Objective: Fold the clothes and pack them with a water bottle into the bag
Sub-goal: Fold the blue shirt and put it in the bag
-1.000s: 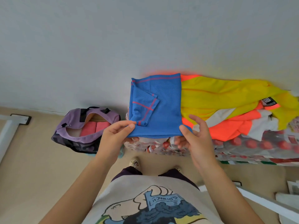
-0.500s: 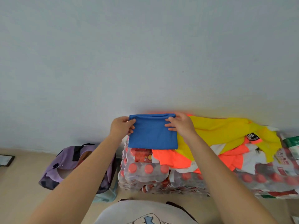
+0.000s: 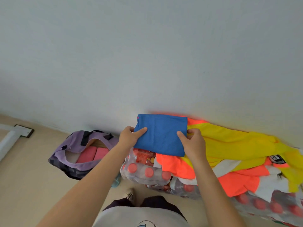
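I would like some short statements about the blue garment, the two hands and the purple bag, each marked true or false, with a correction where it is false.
1. Both hands hold the folded blue garment. True: the left hand grips its left edge and the right hand its right edge.
2. The purple bag is zipped closed. False: it lies open on the floor.
3. Something pink is inside the bag. True.
4. The blue garment is already in the bag. False: it is above the shrink-wrapped bottle packs.
5. The yellow garment is neatly folded. False: it lies spread and crumpled beside orange clothing.
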Tool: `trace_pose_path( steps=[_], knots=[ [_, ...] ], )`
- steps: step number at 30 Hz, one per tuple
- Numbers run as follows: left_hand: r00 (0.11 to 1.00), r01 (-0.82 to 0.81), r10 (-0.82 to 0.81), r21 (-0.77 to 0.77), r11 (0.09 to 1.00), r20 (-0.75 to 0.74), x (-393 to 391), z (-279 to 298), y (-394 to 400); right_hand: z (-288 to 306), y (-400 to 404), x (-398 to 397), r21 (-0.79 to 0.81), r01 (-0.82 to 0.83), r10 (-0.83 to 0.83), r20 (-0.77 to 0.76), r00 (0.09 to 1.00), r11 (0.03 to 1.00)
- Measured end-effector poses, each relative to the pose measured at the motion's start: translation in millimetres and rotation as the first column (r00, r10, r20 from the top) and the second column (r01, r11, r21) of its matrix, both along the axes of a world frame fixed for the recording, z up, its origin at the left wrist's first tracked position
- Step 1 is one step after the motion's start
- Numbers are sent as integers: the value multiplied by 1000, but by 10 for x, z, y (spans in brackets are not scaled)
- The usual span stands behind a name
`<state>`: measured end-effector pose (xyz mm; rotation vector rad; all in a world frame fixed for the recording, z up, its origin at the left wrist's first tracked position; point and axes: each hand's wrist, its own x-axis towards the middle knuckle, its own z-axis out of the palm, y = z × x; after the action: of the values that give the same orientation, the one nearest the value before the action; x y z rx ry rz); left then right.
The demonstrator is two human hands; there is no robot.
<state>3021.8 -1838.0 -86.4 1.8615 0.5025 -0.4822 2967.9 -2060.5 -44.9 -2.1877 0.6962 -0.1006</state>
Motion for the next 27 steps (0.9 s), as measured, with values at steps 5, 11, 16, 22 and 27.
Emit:
trace_pose_path(
  steps=[5, 11, 16, 22, 27],
  knots=[
    [997, -63, 56, -160, 985, -48, 73, 106, 12, -35, 4, 130, 183, 10, -4, -34, 999, 983],
    [1000, -27, 30, -429, 903, -1, 8, 362, 394, 175, 312, 20, 802, -86, 75, 52, 996, 590],
    [1000, 16, -13, -544, 839, 9, 10, 331, 1415, 116, 1106, 123, 877, -232, 246, 136, 960, 420],
    [996, -71, 48, -360, 930, -74, 282, -235, 2830, -607, 2450, 454, 703, -127, 265, -90, 960, 700],
    [982, -59, 8, -265, 962, -189, 560, -1261, 3568, -1519, 3220, 787, 519, -154, 283, -179, 942, 841]
  ],
)
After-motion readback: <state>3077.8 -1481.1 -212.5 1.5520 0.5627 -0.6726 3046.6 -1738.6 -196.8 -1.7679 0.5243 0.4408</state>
